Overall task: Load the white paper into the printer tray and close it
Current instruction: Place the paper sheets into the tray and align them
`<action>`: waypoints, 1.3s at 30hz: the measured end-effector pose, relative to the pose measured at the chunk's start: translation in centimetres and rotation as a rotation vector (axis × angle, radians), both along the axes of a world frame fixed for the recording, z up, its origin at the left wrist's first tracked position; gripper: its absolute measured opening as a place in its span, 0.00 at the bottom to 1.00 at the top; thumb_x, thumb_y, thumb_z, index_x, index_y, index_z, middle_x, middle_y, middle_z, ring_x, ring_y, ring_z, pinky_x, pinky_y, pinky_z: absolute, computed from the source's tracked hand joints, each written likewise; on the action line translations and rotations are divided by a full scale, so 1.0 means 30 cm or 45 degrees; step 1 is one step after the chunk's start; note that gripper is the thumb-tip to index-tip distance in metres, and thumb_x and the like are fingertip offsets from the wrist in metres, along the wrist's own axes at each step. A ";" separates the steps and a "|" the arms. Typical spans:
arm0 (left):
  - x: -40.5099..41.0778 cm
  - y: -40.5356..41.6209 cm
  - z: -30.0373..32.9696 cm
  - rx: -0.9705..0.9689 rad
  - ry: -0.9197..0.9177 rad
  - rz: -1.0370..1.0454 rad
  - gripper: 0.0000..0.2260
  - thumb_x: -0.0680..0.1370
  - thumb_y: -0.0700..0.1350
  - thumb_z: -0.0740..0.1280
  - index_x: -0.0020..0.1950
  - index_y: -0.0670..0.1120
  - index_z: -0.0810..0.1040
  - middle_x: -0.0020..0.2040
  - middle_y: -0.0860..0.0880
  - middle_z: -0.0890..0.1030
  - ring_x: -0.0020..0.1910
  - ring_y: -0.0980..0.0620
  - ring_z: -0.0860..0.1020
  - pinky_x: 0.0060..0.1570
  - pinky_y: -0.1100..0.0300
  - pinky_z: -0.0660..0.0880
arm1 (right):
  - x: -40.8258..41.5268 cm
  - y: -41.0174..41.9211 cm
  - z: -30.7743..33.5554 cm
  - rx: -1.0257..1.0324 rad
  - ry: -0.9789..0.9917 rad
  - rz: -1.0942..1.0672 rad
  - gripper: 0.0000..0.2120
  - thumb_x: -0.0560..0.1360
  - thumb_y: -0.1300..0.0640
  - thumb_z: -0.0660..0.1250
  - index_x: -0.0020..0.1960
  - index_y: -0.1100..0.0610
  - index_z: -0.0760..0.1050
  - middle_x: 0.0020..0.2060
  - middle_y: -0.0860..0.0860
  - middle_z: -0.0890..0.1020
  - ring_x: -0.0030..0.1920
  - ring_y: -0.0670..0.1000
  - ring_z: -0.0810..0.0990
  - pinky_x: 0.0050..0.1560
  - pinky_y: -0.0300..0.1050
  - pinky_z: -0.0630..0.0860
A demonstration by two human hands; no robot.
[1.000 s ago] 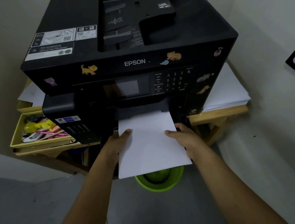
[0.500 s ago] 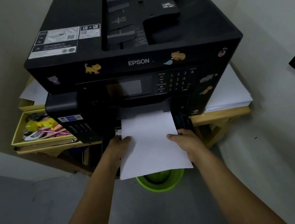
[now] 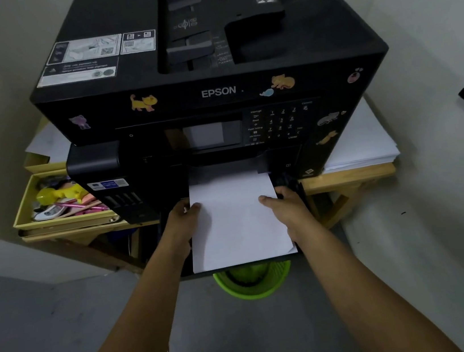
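A stack of white paper (image 3: 237,222) lies in the pulled-out black tray (image 3: 291,185) at the bottom front of the black Epson printer (image 3: 213,95). The stack's far end reaches into the printer's slot. My left hand (image 3: 182,223) grips the paper's left edge, thumb on top. On the right edge my right hand (image 3: 287,208) holds the stack the same way. Most of the tray is hidden under the paper and my hands; only its dark rim shows.
The printer stands on a wooden table (image 3: 350,177). A second pile of white sheets (image 3: 360,143) lies to its right. A yellow box (image 3: 50,204) of small items sits on the left. A green basket (image 3: 253,281) stands on the floor below the tray.
The paper has slid a little deeper into the printer, and both hands have moved forward with it.
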State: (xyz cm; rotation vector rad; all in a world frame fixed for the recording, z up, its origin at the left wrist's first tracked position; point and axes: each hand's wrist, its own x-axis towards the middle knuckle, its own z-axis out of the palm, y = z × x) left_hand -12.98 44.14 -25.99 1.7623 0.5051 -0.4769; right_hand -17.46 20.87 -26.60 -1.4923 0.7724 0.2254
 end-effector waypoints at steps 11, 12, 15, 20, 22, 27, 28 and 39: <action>-0.049 0.113 0.027 0.057 0.033 -0.258 0.27 0.82 0.55 0.70 0.80 0.51 0.69 0.74 0.45 0.75 0.67 0.43 0.78 0.67 0.42 0.77 | -0.112 -0.097 0.061 -0.182 0.121 0.321 0.03 0.81 0.58 0.73 0.48 0.53 0.84 0.52 0.54 0.89 0.54 0.55 0.87 0.61 0.54 0.84; -0.056 0.124 0.033 0.099 0.035 -0.314 0.27 0.82 0.54 0.70 0.80 0.50 0.68 0.74 0.46 0.75 0.65 0.44 0.79 0.67 0.45 0.77 | -0.121 -0.100 0.063 -0.229 0.123 0.366 0.04 0.80 0.60 0.73 0.48 0.52 0.83 0.51 0.53 0.88 0.54 0.54 0.87 0.62 0.55 0.84; -0.085 0.147 0.045 0.222 0.030 -0.454 0.25 0.83 0.50 0.69 0.79 0.48 0.70 0.68 0.46 0.79 0.60 0.47 0.80 0.66 0.50 0.76 | -0.145 -0.093 0.075 -0.305 0.088 0.450 0.10 0.78 0.64 0.74 0.58 0.56 0.83 0.50 0.52 0.88 0.52 0.53 0.87 0.62 0.54 0.83; -0.115 0.146 0.035 0.279 -0.036 -0.462 0.20 0.82 0.38 0.69 0.75 0.42 0.76 0.49 0.55 0.81 0.54 0.50 0.81 0.60 0.55 0.76 | -0.171 -0.084 0.083 -0.284 -0.012 0.364 0.16 0.79 0.66 0.73 0.65 0.56 0.79 0.50 0.51 0.85 0.49 0.48 0.85 0.46 0.43 0.79; -0.116 0.138 0.031 0.255 -0.062 -0.421 0.19 0.82 0.36 0.69 0.73 0.42 0.77 0.47 0.56 0.82 0.48 0.54 0.81 0.53 0.61 0.77 | -0.175 -0.085 0.075 -0.250 -0.041 0.310 0.18 0.80 0.66 0.73 0.67 0.56 0.78 0.51 0.52 0.86 0.50 0.48 0.85 0.43 0.41 0.78; -0.110 0.123 0.015 0.149 -0.094 -0.269 0.19 0.82 0.35 0.69 0.74 0.42 0.77 0.48 0.55 0.82 0.45 0.60 0.79 0.41 0.70 0.75 | -0.150 -0.076 0.062 -0.231 -0.072 0.251 0.19 0.80 0.67 0.72 0.69 0.58 0.79 0.52 0.53 0.86 0.50 0.51 0.86 0.44 0.42 0.79; -0.109 0.115 0.020 0.140 -0.100 -0.255 0.19 0.82 0.34 0.68 0.74 0.41 0.77 0.50 0.52 0.82 0.46 0.59 0.80 0.42 0.69 0.76 | -0.142 -0.075 0.058 -0.230 -0.072 0.239 0.19 0.80 0.67 0.72 0.70 0.59 0.79 0.51 0.52 0.86 0.50 0.51 0.86 0.44 0.43 0.80; -0.065 0.056 -0.001 0.080 -0.146 -0.061 0.19 0.84 0.35 0.65 0.75 0.41 0.75 0.60 0.43 0.83 0.53 0.45 0.81 0.53 0.54 0.79 | -0.064 -0.048 0.043 -0.268 -0.118 0.154 0.15 0.82 0.68 0.69 0.66 0.56 0.80 0.50 0.50 0.86 0.49 0.51 0.85 0.59 0.55 0.84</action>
